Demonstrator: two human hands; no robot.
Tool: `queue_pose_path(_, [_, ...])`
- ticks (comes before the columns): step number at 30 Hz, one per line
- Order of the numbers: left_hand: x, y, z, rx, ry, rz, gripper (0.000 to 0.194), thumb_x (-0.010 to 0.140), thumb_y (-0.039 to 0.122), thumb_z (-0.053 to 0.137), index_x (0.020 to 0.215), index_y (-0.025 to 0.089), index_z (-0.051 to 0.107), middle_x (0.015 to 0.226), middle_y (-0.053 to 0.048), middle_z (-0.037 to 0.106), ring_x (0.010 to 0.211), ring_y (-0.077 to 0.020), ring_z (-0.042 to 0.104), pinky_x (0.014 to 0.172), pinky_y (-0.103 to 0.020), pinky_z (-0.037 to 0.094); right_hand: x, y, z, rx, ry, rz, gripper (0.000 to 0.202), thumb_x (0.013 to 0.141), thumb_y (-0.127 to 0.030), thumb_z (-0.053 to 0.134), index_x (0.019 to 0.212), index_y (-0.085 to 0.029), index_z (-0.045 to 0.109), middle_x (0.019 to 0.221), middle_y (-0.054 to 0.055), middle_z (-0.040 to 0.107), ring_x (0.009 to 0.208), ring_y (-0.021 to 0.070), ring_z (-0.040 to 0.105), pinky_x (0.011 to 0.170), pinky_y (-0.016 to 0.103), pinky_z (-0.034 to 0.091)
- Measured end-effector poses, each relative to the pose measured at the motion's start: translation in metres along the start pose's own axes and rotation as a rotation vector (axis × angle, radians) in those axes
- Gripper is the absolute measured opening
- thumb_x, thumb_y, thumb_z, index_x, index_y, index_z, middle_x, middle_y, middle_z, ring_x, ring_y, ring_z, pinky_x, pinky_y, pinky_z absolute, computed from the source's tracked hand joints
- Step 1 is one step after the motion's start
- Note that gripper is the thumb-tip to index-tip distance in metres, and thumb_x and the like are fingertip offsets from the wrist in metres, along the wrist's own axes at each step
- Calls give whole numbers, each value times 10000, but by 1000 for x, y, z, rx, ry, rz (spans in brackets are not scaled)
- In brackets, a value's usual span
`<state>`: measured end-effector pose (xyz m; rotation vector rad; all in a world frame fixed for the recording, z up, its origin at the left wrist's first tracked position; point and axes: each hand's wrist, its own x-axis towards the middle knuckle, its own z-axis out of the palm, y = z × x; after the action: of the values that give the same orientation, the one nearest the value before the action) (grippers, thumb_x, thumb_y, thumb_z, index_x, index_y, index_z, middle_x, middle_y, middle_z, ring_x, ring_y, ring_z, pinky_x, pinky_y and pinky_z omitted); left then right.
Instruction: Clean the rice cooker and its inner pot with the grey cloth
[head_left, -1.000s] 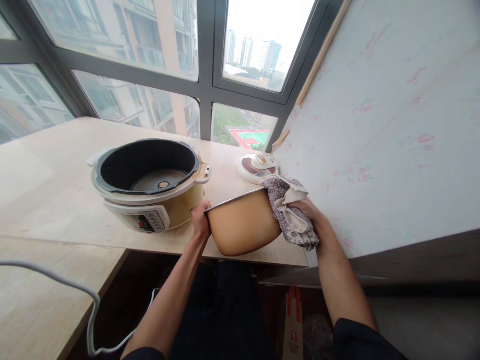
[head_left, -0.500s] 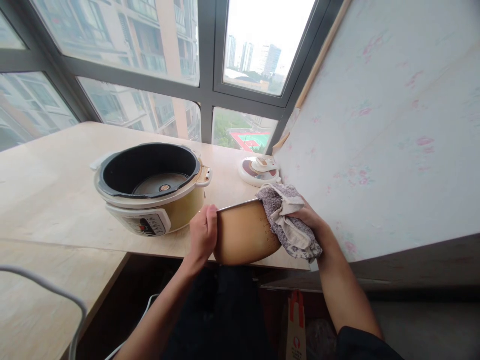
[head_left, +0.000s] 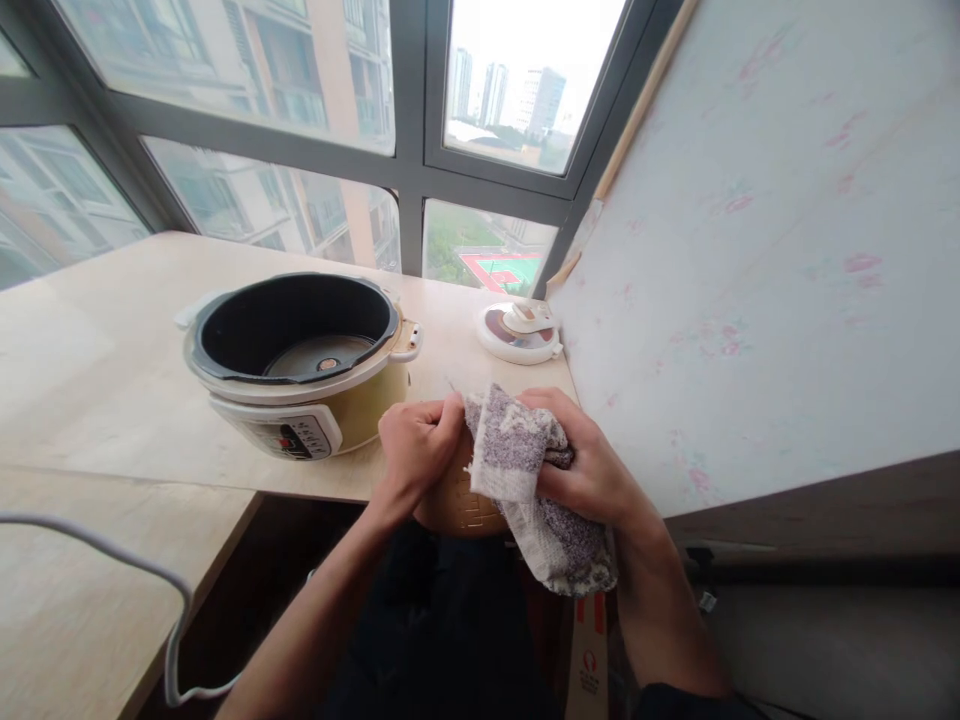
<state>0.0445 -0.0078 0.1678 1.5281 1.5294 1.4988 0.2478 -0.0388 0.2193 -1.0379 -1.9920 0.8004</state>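
Now the golden-brown pot (head_left: 453, 494) is held near the counter's front edge (head_left: 315, 487), rounded bottom toward the wearer, long axis obscured. The left hand (head_left: 418, 445) grips its upper edge; the right hand (head_left: 592, 465) clutches a grayish cloth (head_left: 517, 455), shifted leftward across the pot since earlier.

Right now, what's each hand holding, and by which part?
Left hand: golden-brown inner pot, apparently at the rim; exact contact hidden. Right hand: purple-grey towel, by its bunched upper part.
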Motion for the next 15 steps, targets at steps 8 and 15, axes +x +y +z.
queue_pose_path(8, [7, -45, 11, -403, 114, -179, 555, 734, 464, 647, 394, 200, 298, 435, 26, 233, 433, -72, 190, 468, -274, 131, 6, 41, -33, 166, 91, 182, 440, 726, -371, 811, 1115, -194, 708, 1063, 61, 730, 961, 258, 679, 879, 362, 541])
queue_pose_path(15, [6, -85, 21, -800, 109, -309, 538, 736, 457, 609, 400, 212, 266, 425, 27, 230, 434, -87, 256, 465, -267, 233, 15, 96, -55, 208, 180, 377, 226, 578, -359, 775, 715, -219, 662, 710, 21, 686, 793, 262, 677, 801, 376, 568])
